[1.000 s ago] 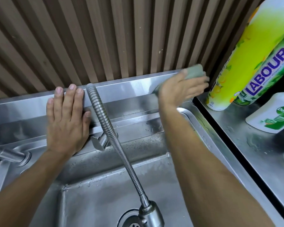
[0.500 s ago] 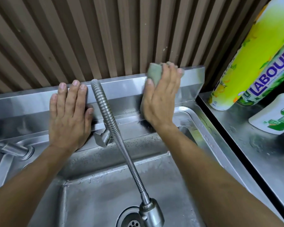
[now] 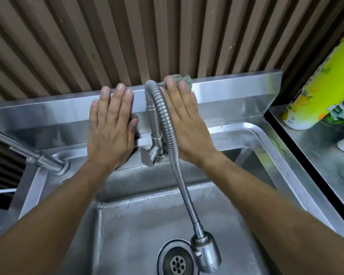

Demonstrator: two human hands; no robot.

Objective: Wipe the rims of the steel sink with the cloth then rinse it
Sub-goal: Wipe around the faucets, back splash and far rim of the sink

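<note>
- Pressing the cloth (image 3: 178, 78) onto the top edge of the sink (image 3: 236, 90) back rim is the right hand (image 3: 184, 124), fingers straight over it, grip flat not curled
- cloth is greyish green, peeking out past the fingertips, right beside the flexible faucet hose (image 3: 172, 147)
- left hand (image 3: 111, 128) lies flat on the back rim too, fingers straight, holding nothing
- drain (image 3: 178, 262) sits below the spray head
- yellow-green bottle (image 3: 322, 80) stands on the surface at right
</note>
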